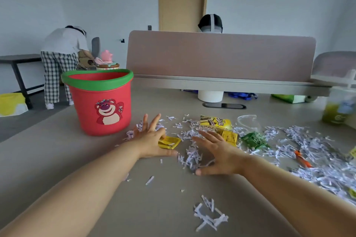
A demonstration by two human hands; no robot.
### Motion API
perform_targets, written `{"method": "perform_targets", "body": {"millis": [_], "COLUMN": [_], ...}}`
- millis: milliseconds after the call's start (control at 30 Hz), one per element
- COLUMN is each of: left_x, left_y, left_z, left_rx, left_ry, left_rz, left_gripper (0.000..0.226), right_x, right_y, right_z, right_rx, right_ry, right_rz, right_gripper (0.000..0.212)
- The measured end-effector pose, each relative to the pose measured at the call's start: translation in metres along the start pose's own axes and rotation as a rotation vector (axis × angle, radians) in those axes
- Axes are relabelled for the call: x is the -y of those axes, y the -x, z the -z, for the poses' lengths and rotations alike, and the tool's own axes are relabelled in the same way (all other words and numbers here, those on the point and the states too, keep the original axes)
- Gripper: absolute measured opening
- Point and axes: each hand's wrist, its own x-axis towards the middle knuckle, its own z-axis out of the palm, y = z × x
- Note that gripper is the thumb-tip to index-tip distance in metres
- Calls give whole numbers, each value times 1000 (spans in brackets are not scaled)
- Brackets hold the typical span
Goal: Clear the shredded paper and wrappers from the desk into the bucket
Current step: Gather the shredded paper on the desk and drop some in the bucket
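I read this as the gathering step: my left hand (pixel 152 140) and right hand (pixel 217 152) lie spread flat on the desk (pixel 57 159), fingers splayed, pinching nothing, bracketing a clump of shredded paper (pixel 190 157) and a yellow wrapper (pixel 169 142). The bucket (pixel 102 102) stands far left — next I'd press my palms together, then lift.

The bucket (pixel 100 100) stands on the desk (pixel 57 159), left of the shredded paper (pixel 308 159).
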Motion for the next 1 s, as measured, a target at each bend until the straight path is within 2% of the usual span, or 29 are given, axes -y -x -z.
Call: {"method": "perform_targets", "body": {"millis": [167,233,333,533,700,800,900,1000], "left_x": [8,9,14,12,4,0,-6,-5], "left_y": [-13,-20,-29,-25,-11,1,11,18], "left_z": [3,5,3,-2,-1,2,13,37], "left_rx": [58,104,164,-123,-179,-128,-231,-451], "left_ry": [17,14,-26,-38,81,316,438,311], "left_rz": [74,103,114,-10,-15,-74,-84,-75], "left_gripper": [96,101,101,65,41,22,32,38], "right_x": [4,0,-5,-2,11,15,23,43], "right_y": [-62,-83,-100,-95,-84,-76,-71,-76], "right_z": [-4,-3,-3,-1,0,6,24,49], "right_rx": [43,45,48,-218,-188,-154,-234,-369], "right_ry": [-21,-9,35,44,43,-69,-213,-333], "right_rz": [-86,-122,-127,-12,-34,-47,-39,3], "right_gripper": [97,95,86,46,31,23,27,33]}}
